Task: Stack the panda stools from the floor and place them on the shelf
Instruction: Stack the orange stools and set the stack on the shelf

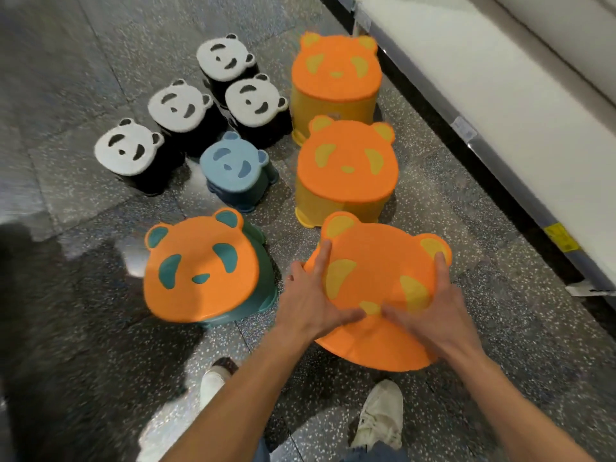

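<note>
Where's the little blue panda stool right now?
Head view, left of centre: the blue stool stands on the floor between the white-topped stools and the middle orange-and-yellow stool.

Dim, soft overhead light, glare patches on glossy floor [133, 258], motion blur, bowed edges.
</note>
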Demonstrator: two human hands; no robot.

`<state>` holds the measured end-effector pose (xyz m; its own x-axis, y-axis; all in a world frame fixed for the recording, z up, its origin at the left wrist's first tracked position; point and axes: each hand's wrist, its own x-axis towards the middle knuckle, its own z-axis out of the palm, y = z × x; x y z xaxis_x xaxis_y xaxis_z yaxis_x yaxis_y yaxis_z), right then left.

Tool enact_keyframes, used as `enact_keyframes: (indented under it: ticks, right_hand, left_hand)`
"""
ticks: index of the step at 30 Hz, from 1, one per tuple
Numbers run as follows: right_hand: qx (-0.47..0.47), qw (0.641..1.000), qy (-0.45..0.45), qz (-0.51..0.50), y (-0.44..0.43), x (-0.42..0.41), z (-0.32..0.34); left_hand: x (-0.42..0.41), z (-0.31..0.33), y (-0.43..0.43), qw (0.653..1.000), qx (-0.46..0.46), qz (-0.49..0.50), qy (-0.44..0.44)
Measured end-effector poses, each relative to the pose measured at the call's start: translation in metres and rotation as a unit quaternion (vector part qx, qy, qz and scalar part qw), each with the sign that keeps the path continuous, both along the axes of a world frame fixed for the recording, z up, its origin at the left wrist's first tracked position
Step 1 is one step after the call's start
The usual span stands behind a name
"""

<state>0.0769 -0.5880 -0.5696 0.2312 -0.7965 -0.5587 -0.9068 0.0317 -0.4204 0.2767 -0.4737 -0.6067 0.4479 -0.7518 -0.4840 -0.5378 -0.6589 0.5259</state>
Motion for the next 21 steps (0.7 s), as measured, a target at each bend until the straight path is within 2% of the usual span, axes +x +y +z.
enact_keyframes:
  ticks: [6,11,16,21]
  right_hand:
    - [-0.036,0.998,-0.014,0.043,-0.002,0.049,0.117]
    - [-0.080,0.989,-0.047,0.113,0.023,0.114,0.185]
    - [-0.063,0.974,-0.077,0.204,0.061,0.204,0.183]
    - [0.008,0.965,-0.084,0.247,0.096,0.288,0.132]
  left_hand:
    - [0.039,0.109,0.014,0.997,-0.053,0.055,-0.009]
    - [0.077,0.178,0.067,0.985,-0.078,0.146,-0.040]
    - [0.147,0.193,0.134,0.970,-0.065,0.223,-0.070]
    - [0.213,0.158,0.179,0.961,-0.021,0.264,-0.080]
